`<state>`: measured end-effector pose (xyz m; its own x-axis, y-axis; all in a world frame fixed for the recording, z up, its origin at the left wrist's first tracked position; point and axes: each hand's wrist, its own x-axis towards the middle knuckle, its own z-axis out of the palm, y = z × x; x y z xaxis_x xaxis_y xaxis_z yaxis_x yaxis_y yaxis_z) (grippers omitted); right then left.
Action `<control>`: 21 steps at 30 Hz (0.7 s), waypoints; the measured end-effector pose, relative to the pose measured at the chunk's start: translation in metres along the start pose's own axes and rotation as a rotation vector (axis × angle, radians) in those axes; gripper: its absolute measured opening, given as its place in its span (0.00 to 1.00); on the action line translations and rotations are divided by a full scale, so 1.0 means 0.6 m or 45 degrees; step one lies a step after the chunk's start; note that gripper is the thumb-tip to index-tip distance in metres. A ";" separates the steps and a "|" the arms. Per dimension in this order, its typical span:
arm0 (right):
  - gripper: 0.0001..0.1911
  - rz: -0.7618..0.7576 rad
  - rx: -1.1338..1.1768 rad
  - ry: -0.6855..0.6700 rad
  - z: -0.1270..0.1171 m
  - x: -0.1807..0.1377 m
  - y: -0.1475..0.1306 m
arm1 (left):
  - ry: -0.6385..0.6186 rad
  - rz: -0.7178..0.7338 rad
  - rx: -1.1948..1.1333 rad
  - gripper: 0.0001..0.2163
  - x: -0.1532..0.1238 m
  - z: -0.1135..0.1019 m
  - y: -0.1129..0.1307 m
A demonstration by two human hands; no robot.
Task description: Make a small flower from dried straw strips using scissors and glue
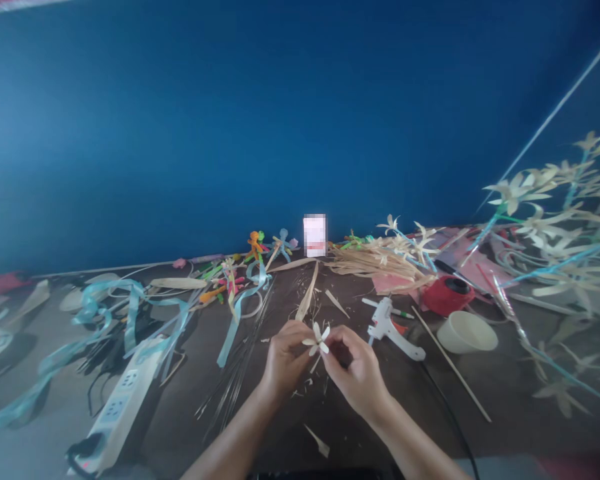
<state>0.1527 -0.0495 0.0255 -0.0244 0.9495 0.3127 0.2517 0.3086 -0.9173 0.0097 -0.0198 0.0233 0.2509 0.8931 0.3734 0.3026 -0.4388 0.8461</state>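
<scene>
Between my two hands, over the middle of the dark table, is a small cream flower (318,341) with several narrow petals, facing up toward me. My left hand (286,357) pinches it from the left side. On the other side, the fingers of my right hand (354,365) are closed on its right edge. The flower's underside and the exact fingertip contact are hidden. Below and around the hands lie small dry scraps and a pale cut piece of husk (318,443). A longer strip of dry husk (308,293) lies just beyond them.
At right are a white glue gun (387,330), a thin stick (453,365), a cream cup (467,332), a red roll (447,295) and finished-looking flower stems (517,193). Left are a power strip (123,403), blue ribbon (63,365) and thin wires (240,357). A blue wall (280,120) stands behind.
</scene>
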 end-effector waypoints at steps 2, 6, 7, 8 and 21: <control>0.03 0.012 -0.004 -0.014 -0.003 -0.004 0.000 | 0.000 -0.033 -0.053 0.05 -0.001 0.005 -0.004; 0.03 0.026 -0.095 -0.029 -0.026 -0.011 0.005 | -0.001 -0.118 -0.149 0.03 -0.004 0.009 -0.007; 0.03 0.030 -0.152 -0.011 -0.037 -0.012 0.009 | 0.000 -0.156 -0.169 0.03 -0.005 0.009 -0.008; 0.04 0.037 -0.231 0.020 -0.052 -0.012 0.016 | -0.002 -0.199 -0.195 0.03 -0.006 0.008 -0.008; 0.14 0.279 -1.604 -0.094 -0.170 -0.007 0.167 | 0.140 -0.547 -0.970 0.03 -0.009 0.008 -0.002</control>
<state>0.2765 -0.0285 -0.0426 0.0905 0.9869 0.1334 0.9943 -0.0818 -0.0689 0.0127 -0.0245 0.0186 0.1543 0.9874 -0.0341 -0.3553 0.0877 0.9306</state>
